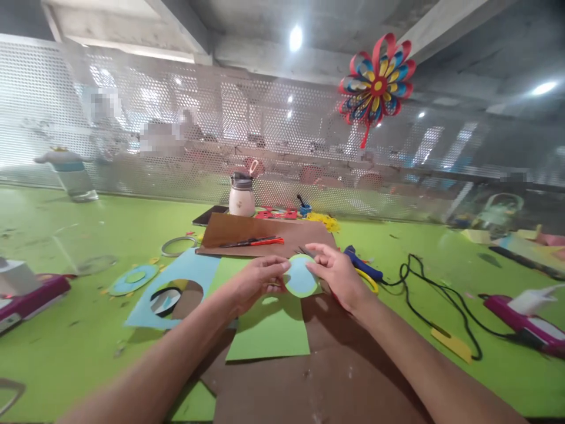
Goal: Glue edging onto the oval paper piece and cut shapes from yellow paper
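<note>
1. As it is gripped from both sides, the round paper disc point(302, 284), light blue with a pale green rim, is held over the far part of the green sheet point(270, 338), blue face toward the viewer.
2. Left hand point(255, 281): the disc's left edge is pinched by closed fingers, the thumb being laid on the blue face near the rim.
3. Right hand point(339, 274): the upper right edge is pinched likewise, the thumb being set on the blue face; the disc's middle is left uncovered between the two thumbs.
4. A dark pointed tip is seen beside the right fingers; its owner cannot be told.
5. Below: the green sheet is laid partly over brown paper point(353, 371) on the green counter point(79, 365).
6. Left: a blue sheet point(145, 306), pierced by a round hole, is placed near a blue paper ring point(121, 285).
7. Beyond: red-handled scissors point(268, 241) are rested on a brown sheet point(282, 228), behind which a pale bottle point(242, 200) is stood.
8. Right: a blue-handled tool point(364, 265) is set down near a black cord point(406, 294).
</note>
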A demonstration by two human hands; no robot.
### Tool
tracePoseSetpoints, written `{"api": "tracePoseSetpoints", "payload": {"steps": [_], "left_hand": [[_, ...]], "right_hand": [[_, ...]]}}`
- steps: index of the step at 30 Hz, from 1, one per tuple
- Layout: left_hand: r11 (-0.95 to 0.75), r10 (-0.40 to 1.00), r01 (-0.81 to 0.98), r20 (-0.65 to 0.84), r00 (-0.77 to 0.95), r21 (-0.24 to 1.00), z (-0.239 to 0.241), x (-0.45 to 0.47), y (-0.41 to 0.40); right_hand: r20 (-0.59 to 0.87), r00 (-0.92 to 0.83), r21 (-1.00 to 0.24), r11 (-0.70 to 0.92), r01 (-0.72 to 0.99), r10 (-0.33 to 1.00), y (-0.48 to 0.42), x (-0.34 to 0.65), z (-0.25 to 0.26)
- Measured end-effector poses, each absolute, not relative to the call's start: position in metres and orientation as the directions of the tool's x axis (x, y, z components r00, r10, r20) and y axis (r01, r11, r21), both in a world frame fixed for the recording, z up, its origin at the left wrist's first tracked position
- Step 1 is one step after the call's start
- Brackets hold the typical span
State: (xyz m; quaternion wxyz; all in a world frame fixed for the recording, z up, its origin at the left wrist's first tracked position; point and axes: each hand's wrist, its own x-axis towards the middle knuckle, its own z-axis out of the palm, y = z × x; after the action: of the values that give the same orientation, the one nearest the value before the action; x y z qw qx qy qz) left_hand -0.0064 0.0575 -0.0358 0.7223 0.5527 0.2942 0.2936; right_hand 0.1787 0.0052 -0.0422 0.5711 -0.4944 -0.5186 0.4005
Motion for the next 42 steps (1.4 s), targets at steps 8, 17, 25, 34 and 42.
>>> {"api": "tracePoseSetpoints", "payload": {"steps": [8, 17, 25, 34, 42], "left_hand": [[0.221, 0.819, -0.163, -0.092, 0.566, 0.962, -0.044, -0.004, 0.061], [0.251, 0.935, -0.247, -0.168, 0.313, 0.936, -0.046, -0.008, 0.068], [0.167, 0.969, -0.251, -0.111, 0.221, 0.954, -0.05, -0.007, 0.074], [0.056, 0.944, -0.197, 0.013, 0.33, 0.979, -0.058, -0.005, 0.078], [0.068, 0.909, -0.189, 0.017, 0.417, 0.98, -0.058, -0.001, 0.07]], "right_hand": [[0.132, 0.175, -0.991, 0.131, 0.017, 0.976, 0.008, 0.174, -0.05], [0.196, -0.033, -0.917, 0.195, 0.348, 0.98, 0.011, 0.172, -0.07], [0.237, -0.175, -0.773, 0.294, 0.562, 0.956, -0.008, 0.164, -0.056], [0.208, 0.144, -0.937, 0.155, 0.314, 0.967, 0.015, 0.174, -0.064], [0.062, 0.187, -0.998, 0.057, 0.033, 0.98, 0.011, 0.166, -0.06]]}}
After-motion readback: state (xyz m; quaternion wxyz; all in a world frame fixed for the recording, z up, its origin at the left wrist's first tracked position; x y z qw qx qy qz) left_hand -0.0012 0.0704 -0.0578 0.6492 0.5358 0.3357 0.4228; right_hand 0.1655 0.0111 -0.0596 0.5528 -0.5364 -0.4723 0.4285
